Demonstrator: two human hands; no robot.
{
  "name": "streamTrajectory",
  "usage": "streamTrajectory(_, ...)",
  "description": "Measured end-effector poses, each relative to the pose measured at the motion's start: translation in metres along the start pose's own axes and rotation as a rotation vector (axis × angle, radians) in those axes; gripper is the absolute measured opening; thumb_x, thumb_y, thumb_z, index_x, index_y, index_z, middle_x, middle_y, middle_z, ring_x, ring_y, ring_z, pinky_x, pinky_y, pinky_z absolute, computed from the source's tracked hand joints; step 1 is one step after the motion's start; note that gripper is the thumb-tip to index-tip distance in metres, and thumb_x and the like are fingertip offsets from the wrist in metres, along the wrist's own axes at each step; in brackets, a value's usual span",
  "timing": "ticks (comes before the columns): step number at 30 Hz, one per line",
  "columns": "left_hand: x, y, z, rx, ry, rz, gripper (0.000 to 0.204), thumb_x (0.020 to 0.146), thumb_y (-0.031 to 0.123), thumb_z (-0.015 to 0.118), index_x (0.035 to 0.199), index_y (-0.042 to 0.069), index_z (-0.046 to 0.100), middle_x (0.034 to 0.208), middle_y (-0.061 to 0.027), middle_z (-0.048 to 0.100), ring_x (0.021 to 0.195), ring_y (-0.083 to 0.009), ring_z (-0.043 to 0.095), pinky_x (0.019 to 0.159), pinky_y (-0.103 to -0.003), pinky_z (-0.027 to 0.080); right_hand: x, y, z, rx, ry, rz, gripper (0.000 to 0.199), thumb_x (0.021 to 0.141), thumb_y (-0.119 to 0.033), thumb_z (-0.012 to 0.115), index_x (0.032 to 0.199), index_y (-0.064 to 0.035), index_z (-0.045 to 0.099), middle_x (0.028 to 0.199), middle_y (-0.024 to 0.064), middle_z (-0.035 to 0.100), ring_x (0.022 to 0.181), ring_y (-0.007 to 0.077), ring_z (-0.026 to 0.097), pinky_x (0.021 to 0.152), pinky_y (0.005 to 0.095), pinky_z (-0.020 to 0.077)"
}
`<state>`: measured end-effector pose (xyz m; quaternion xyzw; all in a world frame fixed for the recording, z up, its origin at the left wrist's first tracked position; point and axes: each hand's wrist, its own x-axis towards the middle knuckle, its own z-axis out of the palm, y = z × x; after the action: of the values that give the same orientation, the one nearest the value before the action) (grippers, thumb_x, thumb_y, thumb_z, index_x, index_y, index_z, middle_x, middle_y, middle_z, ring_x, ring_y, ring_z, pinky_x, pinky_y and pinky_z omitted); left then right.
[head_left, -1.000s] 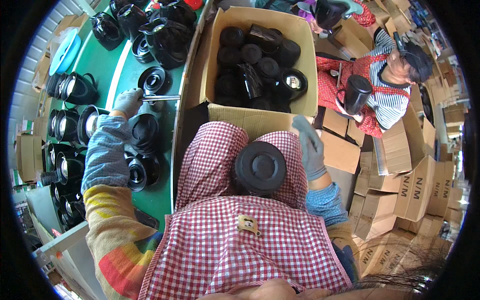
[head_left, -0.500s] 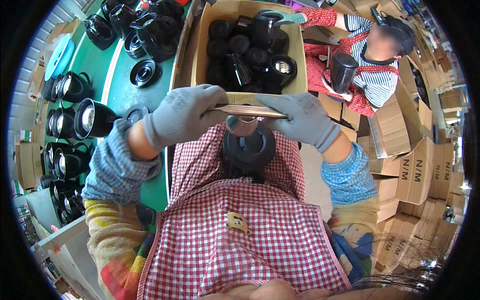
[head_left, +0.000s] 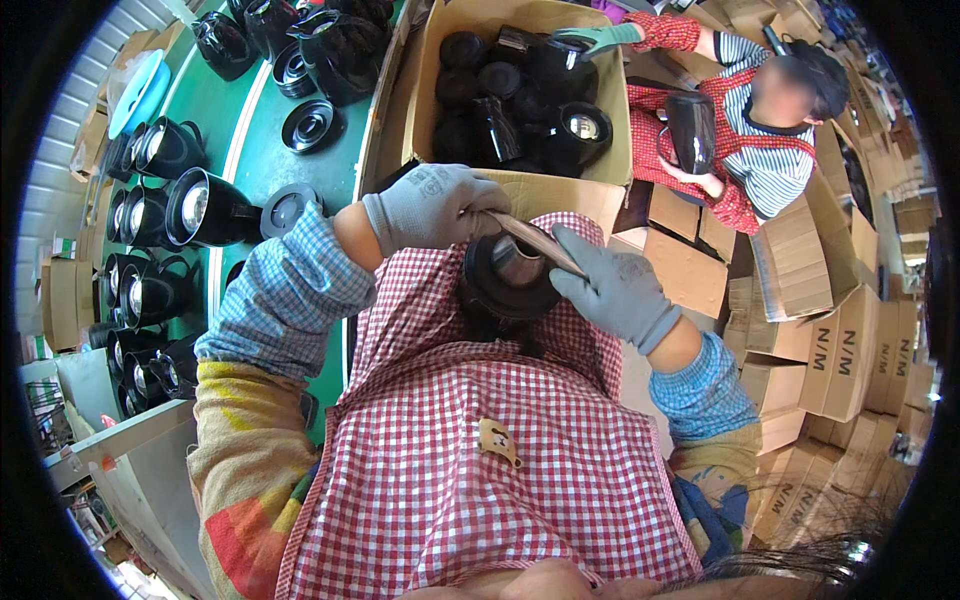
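Both my hands wear grey gloves and are closed on a T-shaped metal tool. My left hand (head_left: pixel 430 208) grips the far left end of its flat crossbar (head_left: pixel 540 244). Lower on the right, my right hand (head_left: pixel 618 290) holds the other end. Under the bar, a wide metal socket (head_left: pixel 516 264) stands over the middle of a black, round-topped piece (head_left: pixel 500 296) between my knees. Whether that piece is a jug is hidden by its top and my apron (head_left: pixel 480 420).
Ahead, a cardboard box (head_left: pixel 560 200) contains several black jugs and parts. Black jugs (head_left: pixel 205 208) and round lids (head_left: pixel 311 126) stand on the green table (head_left: pixel 250 170) at left. A co-worker (head_left: pixel 745 130) at far right holds a black jug (head_left: pixel 690 130). Cartons (head_left: pixel 835 350) are stacked on the right.
The crossbar has turned from nearly level to slanting, its right end now closer to me. My right hand has come down with it. The view has shifted slightly.
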<state>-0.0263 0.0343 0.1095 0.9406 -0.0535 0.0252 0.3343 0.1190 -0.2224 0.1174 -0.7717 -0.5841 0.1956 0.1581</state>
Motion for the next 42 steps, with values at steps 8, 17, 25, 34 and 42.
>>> streamTrajectory(8,0.012,-0.014,0.003,0.066,-0.139,0.017,0.027,0.093,0.024,0.069,0.114,0.007,0.073,0.101,-0.0153,0.071,0.093,-0.0355,0.069,0.084,-0.044,0.055,0.018,0.005,-0.022,-0.205,-0.207,-0.216,0.046,0.102,-0.044,0.051,0.125,-0.0043,0.056,0.077,0.0186,0.069,0.069,0.0386,0.068,0.063,0.0517,0.0511)
streamTrajectory(17,0.035,-0.035,0.012,-0.15,-0.305,-0.216,0.04,0.097,0.039,0.052,0.107,0.01,0.078,0.103,-0.0169,0.074,0.097,-0.0347,0.07,0.091,-0.043,0.052,0.033,0.005,0.016,-0.125,0.041,-0.214,0.071,0.096,-0.037,0.057,0.158,-0.0113,0.035,0.161,0.0218,0.031,0.144,0.0439,0.033,0.12,0.0589,0.0189)
streamTrajectory(25,0.085,-0.081,0.057,-0.031,-0.313,-0.116,0.034,0.091,0.04,0.06,0.097,0.012,0.077,0.09,-0.0167,0.073,0.085,-0.0362,0.07,0.079,-0.046,0.053,0.061,-0.027,0.034,0.08,-0.103,-0.475,0.072,0.101,-0.047,0.048,0.162,-0.0162,0.028,0.168,0.0176,0.023,0.154,0.0397,0.021,0.124,0.0572,0.0061)
streamTrajectory(34,0.035,-0.079,0.029,-0.393,0.621,-0.209,0.025,0.094,0.009,0.058,0.114,0.001,0.068,0.117,-0.0154,0.068,0.103,-0.0339,0.066,0.09,-0.043,0.053,0.085,0.002,0.037,1.203,-0.286,-0.313,0.092,0.101,-0.07,0.031,0.165,-0.0069,0.009,0.163,0.0233,0.029,0.147,0.0365,0.034,0.123,0.0462,0.0209)
streamTrajectory(42,0.015,0.073,0.077,0.041,0.376,0.473,0.034,0.084,0.028,0.067,0.114,0.013,0.065,0.108,-0.0055,0.064,0.1,-0.0242,0.062,0.089,-0.042,0.051,0.096,0.001,0.026,1.367,-0.563,-0.139,0.105,0.09,-0.087,0.026,0.166,-0.0197,0.001,0.168,0.017,0.024,0.154,0.0295,0.025,0.12,0.0407,0.0272)
